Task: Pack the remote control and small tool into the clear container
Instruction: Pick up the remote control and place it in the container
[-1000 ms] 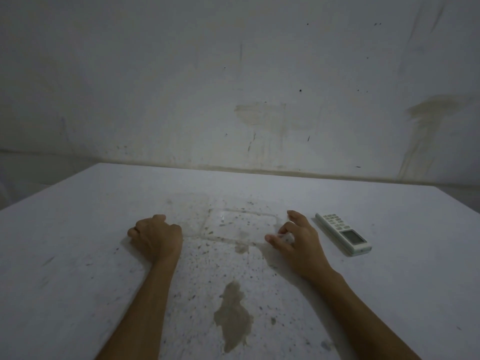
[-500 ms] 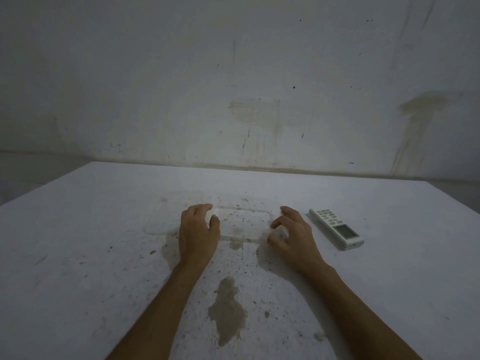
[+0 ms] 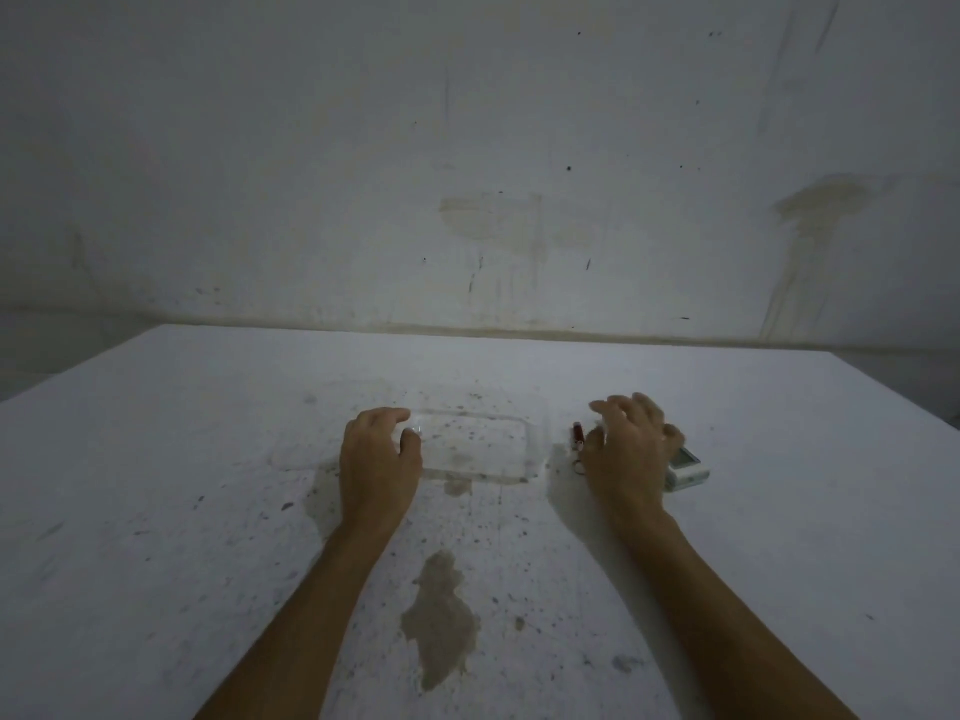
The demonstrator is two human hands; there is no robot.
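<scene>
Your right hand [image 3: 626, 449] has swung from the clear container's [image 3: 475, 449] right end to over the remote control [image 3: 687, 471], uncovering the small tool [image 3: 577, 436]. The remote runs roughly ten to four beneath your spread, empty fingers; only its near end shows. The tool lies just at nine o'clock of that hand. Your left hand [image 3: 379, 459] lightly curls on the container's left rim. The container looks empty.
</scene>
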